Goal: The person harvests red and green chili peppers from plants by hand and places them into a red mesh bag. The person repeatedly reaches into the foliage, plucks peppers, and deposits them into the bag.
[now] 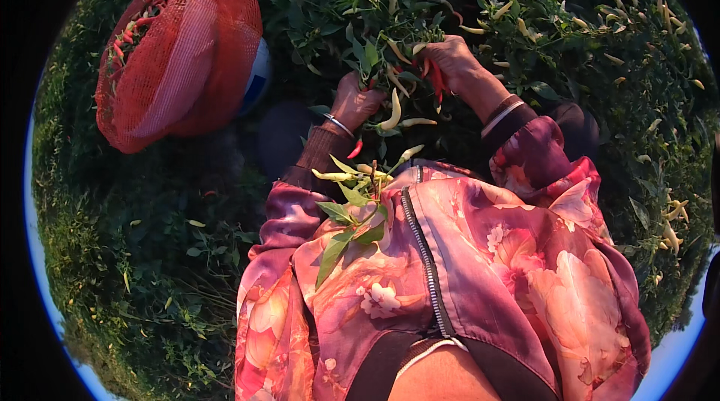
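Note:
My right hand (pixel 457 66) is closed around several red chili peppers (pixel 436 81), which hang below its fingers among the leaves of a chili plant (pixel 368 55). Lower and to the left, my left hand (pixel 355 101) curls in the same foliage, with a bit of red pepper showing at its fingertips; leaves hide part of its grip. Pale yellow chili peppers (pixel 393 111) hang between and just below both hands. A single red chili (pixel 355 149) hangs under my left wrist. A leafy sprig with pale peppers (pixel 354 215) is in front of my jacket (pixel 484 266).
At upper left, a red mesh bag (pixel 194 58) holds red chilies (pixel 126 41); a white and blue surface (pixel 257 77) shows behind its right side. Dense chili plants surround me, with pale peppers (pixel 526 29) at upper right and more plants (pixel 185 288) at lower left.

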Motion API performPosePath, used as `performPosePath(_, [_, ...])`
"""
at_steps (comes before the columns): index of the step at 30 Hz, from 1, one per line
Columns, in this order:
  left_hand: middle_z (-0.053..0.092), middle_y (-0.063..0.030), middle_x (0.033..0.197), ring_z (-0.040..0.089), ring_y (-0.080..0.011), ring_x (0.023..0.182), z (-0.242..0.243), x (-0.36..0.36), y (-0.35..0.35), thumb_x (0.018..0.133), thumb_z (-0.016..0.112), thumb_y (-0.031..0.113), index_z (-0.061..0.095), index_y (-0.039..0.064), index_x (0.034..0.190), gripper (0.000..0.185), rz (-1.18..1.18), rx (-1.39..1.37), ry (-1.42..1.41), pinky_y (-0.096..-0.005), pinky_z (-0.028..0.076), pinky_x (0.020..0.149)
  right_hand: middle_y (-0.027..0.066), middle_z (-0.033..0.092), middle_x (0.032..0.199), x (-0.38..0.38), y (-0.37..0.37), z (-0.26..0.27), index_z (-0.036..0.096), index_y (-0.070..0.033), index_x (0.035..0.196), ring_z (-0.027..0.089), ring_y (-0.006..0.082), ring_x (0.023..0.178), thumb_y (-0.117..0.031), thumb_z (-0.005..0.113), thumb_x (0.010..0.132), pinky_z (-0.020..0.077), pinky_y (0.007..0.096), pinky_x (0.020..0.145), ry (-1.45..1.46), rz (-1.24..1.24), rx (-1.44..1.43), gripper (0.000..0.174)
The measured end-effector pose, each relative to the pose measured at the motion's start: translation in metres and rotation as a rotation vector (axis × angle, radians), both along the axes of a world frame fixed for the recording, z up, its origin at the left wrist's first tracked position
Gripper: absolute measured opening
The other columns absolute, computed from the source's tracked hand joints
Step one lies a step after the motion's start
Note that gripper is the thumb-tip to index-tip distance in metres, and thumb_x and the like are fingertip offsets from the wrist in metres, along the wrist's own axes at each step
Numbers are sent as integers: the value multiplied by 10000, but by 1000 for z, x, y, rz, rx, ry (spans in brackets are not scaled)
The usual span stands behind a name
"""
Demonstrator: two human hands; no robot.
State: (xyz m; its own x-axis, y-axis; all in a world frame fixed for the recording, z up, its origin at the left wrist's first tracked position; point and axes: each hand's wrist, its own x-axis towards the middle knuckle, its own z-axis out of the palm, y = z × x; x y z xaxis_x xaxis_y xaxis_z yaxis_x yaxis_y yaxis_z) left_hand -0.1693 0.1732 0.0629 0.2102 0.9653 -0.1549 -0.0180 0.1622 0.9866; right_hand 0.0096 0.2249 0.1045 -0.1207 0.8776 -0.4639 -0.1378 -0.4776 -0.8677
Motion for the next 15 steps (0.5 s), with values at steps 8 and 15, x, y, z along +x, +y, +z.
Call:
performPosePath(8, [571, -2, 659, 491, -66, 542, -2, -10, 10, 748, 585, 94, 585, 32, 955, 216, -45, -85, -79, -194, 384, 487, 49, 537, 494, 34, -46, 46, 591, -18, 648, 519, 129, 409, -152, 649, 770, 454, 241, 429, 296, 157, 36, 190])
performPosePath(15, [569, 2, 665, 517, -76, 574, -2, -18, 15, 818, 576, 265, 580, 55, 889, 221, -105, -107, -48, -207, 396, 515, 50, 580, 816, 38, -43, 34, 559, -48, 928, 562, 161, 722, -147, 618, 802, 478, 312, 642, 760, -260, -10, 170])
